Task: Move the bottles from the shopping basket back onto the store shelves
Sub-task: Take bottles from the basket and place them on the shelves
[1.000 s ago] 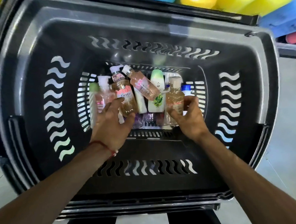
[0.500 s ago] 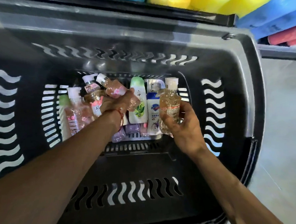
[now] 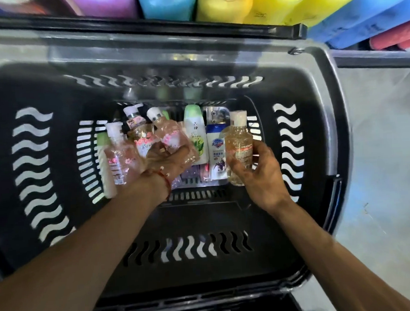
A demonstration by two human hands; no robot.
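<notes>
**Each hand grips a bottle low in the basket (image 3: 33, 164)**

Right hand (image 3: 259, 174) curls round the amber bottle (image 3: 239, 144), upright, cap toward the far rim. Left hand (image 3: 166, 162) clasps the pink bottle (image 3: 167, 136), tilted, cap toward the far-left corner. Shelf jugs (image 3: 224, 4) lie beyond that rim; both lifts likely go up and forward.

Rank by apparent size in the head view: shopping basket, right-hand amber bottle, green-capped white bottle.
1. shopping basket
2. amber bottle, marginally
3. green-capped white bottle; nearness makes 2 and 3 unsure.
</notes>
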